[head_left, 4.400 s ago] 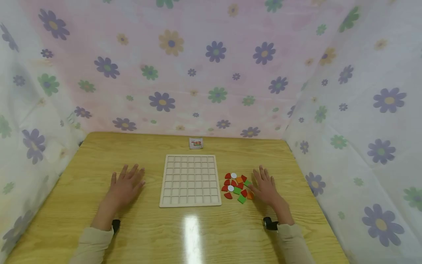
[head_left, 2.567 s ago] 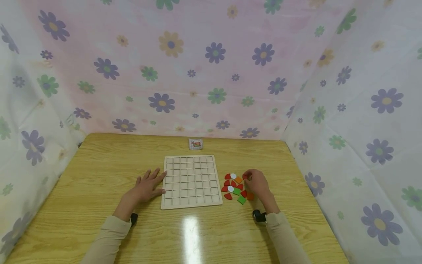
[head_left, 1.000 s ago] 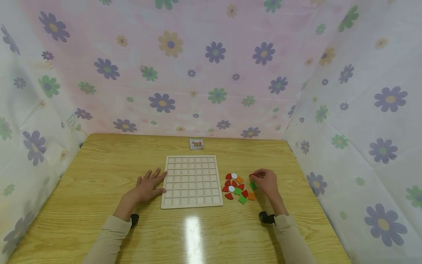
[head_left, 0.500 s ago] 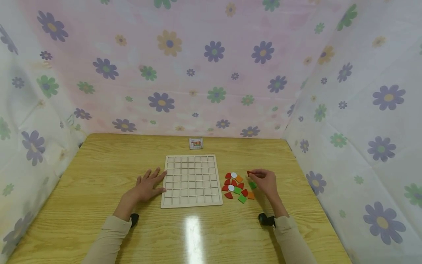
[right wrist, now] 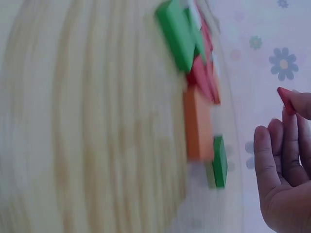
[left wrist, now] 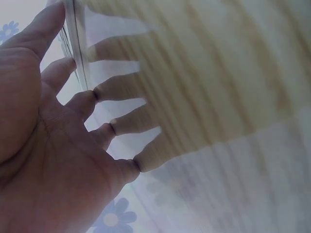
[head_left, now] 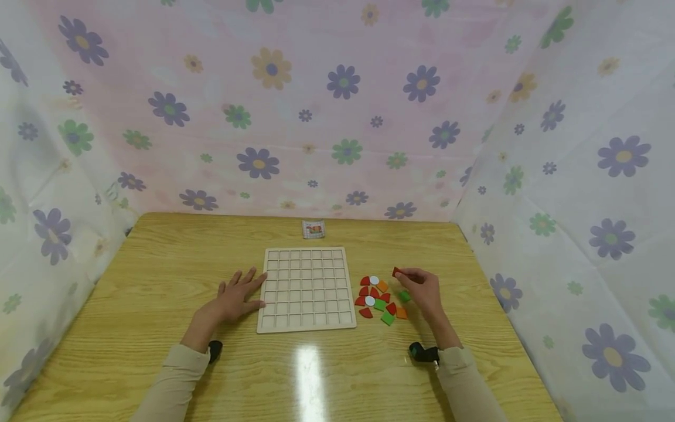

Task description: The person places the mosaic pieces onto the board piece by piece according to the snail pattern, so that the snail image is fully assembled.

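A: Where was the red piece [head_left: 396, 272]?

B: Pinched in the right hand [head_left: 426, 290], raised off the surface [head_left: 237, 369] near the far right of the loose pieces [head_left: 379, 304].

A: And the left hand [head_left: 232, 302]?

B: Spread and holding nothing, thumb and a finger touching the left edge of the board [head_left: 307, 289].

A: How was that best done?

B: To my mind, with a light pinch at the rim, leaving the underside free, while the left hand braced the board against sliding. The green piece [head_left: 404, 296] beside the right hand was best left unbumped.

A: Any writing?

B: None readable. The card [head_left: 313, 229] beyond the board's far edge bore a picture; any lettering was perhaps too small to show.
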The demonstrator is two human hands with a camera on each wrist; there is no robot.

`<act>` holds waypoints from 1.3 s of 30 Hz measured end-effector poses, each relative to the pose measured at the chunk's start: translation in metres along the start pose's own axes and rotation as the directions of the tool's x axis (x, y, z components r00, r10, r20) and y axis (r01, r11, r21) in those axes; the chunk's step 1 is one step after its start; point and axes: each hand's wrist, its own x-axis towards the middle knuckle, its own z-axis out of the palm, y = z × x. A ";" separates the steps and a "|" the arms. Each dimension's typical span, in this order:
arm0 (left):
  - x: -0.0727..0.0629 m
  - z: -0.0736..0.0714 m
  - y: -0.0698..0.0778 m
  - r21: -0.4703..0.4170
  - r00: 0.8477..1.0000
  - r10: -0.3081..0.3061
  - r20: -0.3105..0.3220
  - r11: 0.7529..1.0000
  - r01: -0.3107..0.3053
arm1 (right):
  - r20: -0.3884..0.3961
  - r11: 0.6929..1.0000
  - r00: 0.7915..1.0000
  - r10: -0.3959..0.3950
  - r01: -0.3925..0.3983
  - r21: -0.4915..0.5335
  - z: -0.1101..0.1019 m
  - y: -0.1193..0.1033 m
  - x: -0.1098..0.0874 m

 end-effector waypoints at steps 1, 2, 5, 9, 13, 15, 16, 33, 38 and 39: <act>0.000 0.000 -0.001 -0.007 1.000 -0.002 0.005 1.000 0.002 | -0.002 0.999 1.000 0.014 -0.014 0.037 0.002 -0.001 -0.001; 0.000 0.000 -0.002 -0.015 1.000 0.001 0.007 1.000 -0.001 | -0.003 0.997 0.999 0.032 -0.032 0.076 0.004 -0.003 -0.001; 0.000 0.000 -0.006 -0.024 1.000 0.009 0.013 1.000 -0.009 | 0.011 0.978 0.997 0.077 -0.077 0.195 0.010 -0.006 -0.002; 0.000 0.000 -0.007 -0.037 1.000 0.016 0.018 0.999 -0.016 | 0.051 0.958 0.992 0.117 -0.126 0.259 0.018 -0.010 -0.005; -0.001 -0.001 -0.005 -0.052 1.000 0.016 0.019 0.999 -0.015 | 0.089 0.967 0.989 0.120 -0.136 0.216 0.025 -0.010 -0.007; -0.001 -0.001 -0.004 -0.055 1.000 0.017 0.017 0.998 -0.016 | 0.112 0.976 0.987 0.114 -0.132 0.172 0.027 -0.008 -0.007; -0.001 -0.001 -0.004 -0.057 1.000 0.016 0.016 0.998 -0.015 | 0.121 0.979 0.986 0.114 -0.132 0.155 0.028 -0.007 -0.007; 0.001 -0.003 -0.001 -0.030 1.000 0.004 0.020 1.000 -0.003 | 0.203 0.979 0.973 0.110 -0.142 0.148 0.042 -0.007 -0.009; 0.000 -0.004 0.001 -0.034 1.000 0.005 0.021 0.999 -0.004 | 0.213 0.986 0.972 0.094 -0.121 0.117 0.047 -0.010 -0.008; 0.000 -0.004 0.001 -0.031 1.000 0.005 0.024 0.999 -0.004 | 0.209 0.988 0.974 0.090 -0.113 0.100 0.048 -0.011 -0.008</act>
